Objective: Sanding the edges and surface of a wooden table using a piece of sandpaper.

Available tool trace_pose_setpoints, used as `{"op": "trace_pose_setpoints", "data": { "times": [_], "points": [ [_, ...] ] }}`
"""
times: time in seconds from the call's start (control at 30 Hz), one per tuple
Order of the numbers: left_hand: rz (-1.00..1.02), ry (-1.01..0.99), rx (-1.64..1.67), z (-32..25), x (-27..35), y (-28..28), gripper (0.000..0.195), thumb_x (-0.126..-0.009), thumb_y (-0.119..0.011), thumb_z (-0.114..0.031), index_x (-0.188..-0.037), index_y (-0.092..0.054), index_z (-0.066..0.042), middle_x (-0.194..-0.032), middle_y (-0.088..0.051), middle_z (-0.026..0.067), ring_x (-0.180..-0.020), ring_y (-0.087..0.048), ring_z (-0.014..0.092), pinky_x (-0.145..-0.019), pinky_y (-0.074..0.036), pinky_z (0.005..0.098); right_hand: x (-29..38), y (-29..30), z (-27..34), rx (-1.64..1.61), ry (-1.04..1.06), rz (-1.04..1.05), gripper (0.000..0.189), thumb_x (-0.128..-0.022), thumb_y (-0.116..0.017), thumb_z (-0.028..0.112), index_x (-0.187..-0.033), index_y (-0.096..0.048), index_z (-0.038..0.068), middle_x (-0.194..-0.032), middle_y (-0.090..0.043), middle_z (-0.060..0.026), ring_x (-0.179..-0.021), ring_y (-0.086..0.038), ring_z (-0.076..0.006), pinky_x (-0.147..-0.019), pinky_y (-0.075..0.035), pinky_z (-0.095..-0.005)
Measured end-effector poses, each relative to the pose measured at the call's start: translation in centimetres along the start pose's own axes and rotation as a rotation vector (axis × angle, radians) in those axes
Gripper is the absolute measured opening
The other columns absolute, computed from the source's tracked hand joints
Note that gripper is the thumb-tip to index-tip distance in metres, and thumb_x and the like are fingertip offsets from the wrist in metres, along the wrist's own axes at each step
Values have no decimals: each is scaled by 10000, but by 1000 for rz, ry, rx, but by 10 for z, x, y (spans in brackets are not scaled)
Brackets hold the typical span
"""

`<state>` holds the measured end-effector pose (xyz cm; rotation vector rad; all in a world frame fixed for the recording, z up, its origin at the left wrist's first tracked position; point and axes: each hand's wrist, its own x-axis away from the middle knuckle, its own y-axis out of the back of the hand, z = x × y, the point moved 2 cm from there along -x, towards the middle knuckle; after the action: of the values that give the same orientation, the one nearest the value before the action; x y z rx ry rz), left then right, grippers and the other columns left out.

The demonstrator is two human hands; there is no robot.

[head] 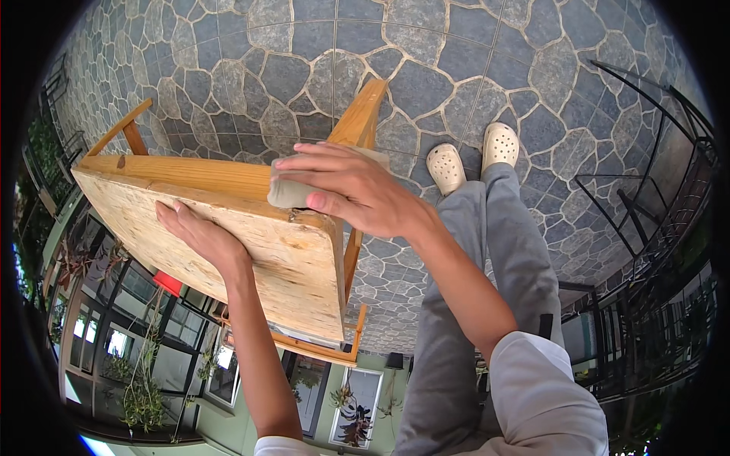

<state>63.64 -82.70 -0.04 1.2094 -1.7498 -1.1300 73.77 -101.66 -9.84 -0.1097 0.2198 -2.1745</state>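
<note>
A wooden table [285, 262] with a pale, worn plywood top and orange-brown varnished legs and apron is in front of me. My left hand [199, 231] lies flat on the top, fingers pointing towards its long edge, holding nothing. A folded piece of beige cloth or sheet [288, 192] wraps over the apron near the table's corner. My right hand [348, 182] presses on it, fingers stretched across it and thumb near a dark chip in the edge. What lies beneath the palm is hidden.
Stone-patterned floor [422, 85] surrounds the table. My feet in beige clogs [501, 143] stand beside a table leg [362, 114]. A black metal frame [644, 176] is at the right. Another wooden piece of furniture [319, 349], a red pot [167, 283] and hanging plants are at the lower left and bottom.
</note>
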Motion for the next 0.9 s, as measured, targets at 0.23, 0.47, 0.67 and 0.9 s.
{"op": "trace_pose_setpoints", "data": {
  "times": [0.23, 0.47, 0.67, 0.9],
  "points": [
    [3, -3, 59, -11, 1, -8, 687, -1093, -273, -424, -1587, -135, 33, -1675, -75, 200, -1560, -46, 302, -1257, -65, 413, -1, 26, -124, 152, -305, -100, 502, -1043, -479, 455, -1218, -702, 39, -1340, -648, -124, -1369, -476, -363, -1172, -323, -476],
    [1, -14, 6, -6, 0, 0, 697, -1091, -282, -421, -1582, -128, 48, -1674, -73, 205, -1559, -50, 309, -1258, -64, 415, 7, 3, -80, -46, -412, -303, 506, -1071, -436, 406, -1209, -693, -8, -1359, -635, -149, -1413, -425, -376, -1179, -311, -458],
    [2, -33, -23, -6, 3, -1, 695, -1094, -279, -418, -1582, -122, 50, -1674, -77, 210, -1560, -42, 311, -1258, -55, 419, 29, -44, -1, -752, -858, -894, 570, -1072, -475, 411, -1502, -424, 40, -1479, -491, -148, -1350, -478, -230, -1144, -351, -356],
    [2, -22, -50, -2, 3, 1, 689, -1095, -267, -419, -1585, -125, 46, -1677, -68, 207, -1562, -32, 309, -1257, -48, 417, 5, -42, -39, -741, -915, -888, 688, -1046, -505, 429, -1574, -291, 44, -1565, -398, -154, -1445, -381, -248, -1197, -274, -371]
  ]
}}
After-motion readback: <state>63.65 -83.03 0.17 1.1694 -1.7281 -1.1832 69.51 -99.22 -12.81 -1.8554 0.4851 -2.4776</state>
